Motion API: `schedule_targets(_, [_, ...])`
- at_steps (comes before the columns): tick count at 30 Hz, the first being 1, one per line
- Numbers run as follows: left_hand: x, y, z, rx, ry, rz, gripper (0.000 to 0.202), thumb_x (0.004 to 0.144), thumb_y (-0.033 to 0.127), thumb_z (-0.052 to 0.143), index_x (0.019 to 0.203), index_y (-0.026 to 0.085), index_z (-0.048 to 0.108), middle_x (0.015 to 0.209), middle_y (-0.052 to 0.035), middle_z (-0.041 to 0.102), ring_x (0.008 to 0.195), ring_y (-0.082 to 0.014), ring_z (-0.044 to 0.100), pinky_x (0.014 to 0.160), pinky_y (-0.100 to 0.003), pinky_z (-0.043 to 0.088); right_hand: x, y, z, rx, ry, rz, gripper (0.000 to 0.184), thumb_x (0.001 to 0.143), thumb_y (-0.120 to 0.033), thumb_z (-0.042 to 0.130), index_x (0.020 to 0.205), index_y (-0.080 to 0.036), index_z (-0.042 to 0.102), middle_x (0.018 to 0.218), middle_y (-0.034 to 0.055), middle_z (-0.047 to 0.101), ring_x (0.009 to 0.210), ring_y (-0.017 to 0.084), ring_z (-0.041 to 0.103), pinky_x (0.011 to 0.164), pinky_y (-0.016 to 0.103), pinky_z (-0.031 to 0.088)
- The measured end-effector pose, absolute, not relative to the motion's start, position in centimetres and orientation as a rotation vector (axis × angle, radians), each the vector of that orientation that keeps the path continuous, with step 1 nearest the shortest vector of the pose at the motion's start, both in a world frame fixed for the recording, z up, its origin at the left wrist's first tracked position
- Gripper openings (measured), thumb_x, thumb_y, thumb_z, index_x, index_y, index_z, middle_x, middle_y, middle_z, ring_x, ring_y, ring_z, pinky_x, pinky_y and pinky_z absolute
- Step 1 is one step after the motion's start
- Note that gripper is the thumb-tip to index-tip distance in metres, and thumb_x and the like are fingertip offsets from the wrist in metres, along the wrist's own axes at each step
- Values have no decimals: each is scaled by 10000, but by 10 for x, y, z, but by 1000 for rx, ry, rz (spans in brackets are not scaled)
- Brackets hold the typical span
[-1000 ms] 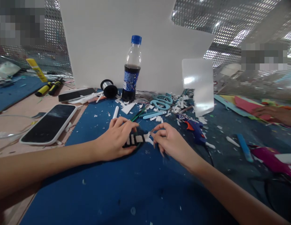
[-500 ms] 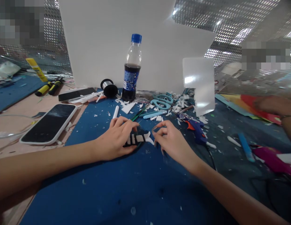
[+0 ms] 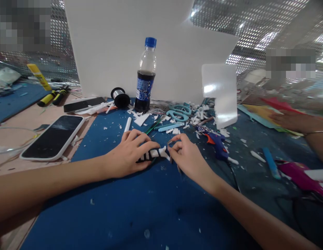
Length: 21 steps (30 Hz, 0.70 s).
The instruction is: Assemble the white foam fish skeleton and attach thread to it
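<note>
Pressed to the blue mat (image 3: 140, 208) under my left hand (image 3: 128, 152) is a small black-and-white striped, fish-shaped piece (image 3: 155, 153). Its white forked tail points right, and my fingers and thumb cover its left part. Close to the tail, my right hand (image 3: 188, 159) is closed in a pinch on a thin dark strip (image 3: 171, 160), whose exact kind I cannot make out. Whether the strip touches the tail is unclear. Beyond both hands lie light-blue scissors (image 3: 179, 113) and a light-blue pen-like tool (image 3: 169, 127).
A cola bottle (image 3: 145, 80) stands before a white board (image 3: 106, 45). Left are a phone (image 3: 53, 137) and a wire spool (image 3: 121, 98). White scraps, a blue glue gun (image 3: 218, 144) and a magenta glue gun (image 3: 300, 175) lie right, near another person's hand (image 3: 291, 121) on coloured sheets.
My left fingers have reached further right along the striped piece. My right hand has barely moved and keeps its pinch near the tail. The other person's hand has shifted left over the coloured sheets.
</note>
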State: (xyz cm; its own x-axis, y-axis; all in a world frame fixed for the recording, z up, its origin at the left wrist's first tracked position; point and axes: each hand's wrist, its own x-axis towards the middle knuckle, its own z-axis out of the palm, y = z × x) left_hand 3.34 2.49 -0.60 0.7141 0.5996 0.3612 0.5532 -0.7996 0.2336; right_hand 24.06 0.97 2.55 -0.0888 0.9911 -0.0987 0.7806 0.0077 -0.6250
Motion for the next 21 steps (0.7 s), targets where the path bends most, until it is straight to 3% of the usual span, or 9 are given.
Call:
schedule_targets(11, [34,23,-2,2758,966,631,383,861,291,490,1224,196,412,1127,-92,564,1029,-257,406,864,-416,341,241,11,19,-1828,-2014,644,184,850,-237,428,1005,-142,402,613,25,580,544,164,536,510,283,358])
schedule_targets(21, [36,24,-3,2870,903,610,290,892,291,431,1169,283,516,1133,-73,526,1012,-252,382,870,-425,342,239,9,14,-1910,-2095,518,215,858,-249,407,1041,-135,392,660,38,553,525,163,525,456,263,313])
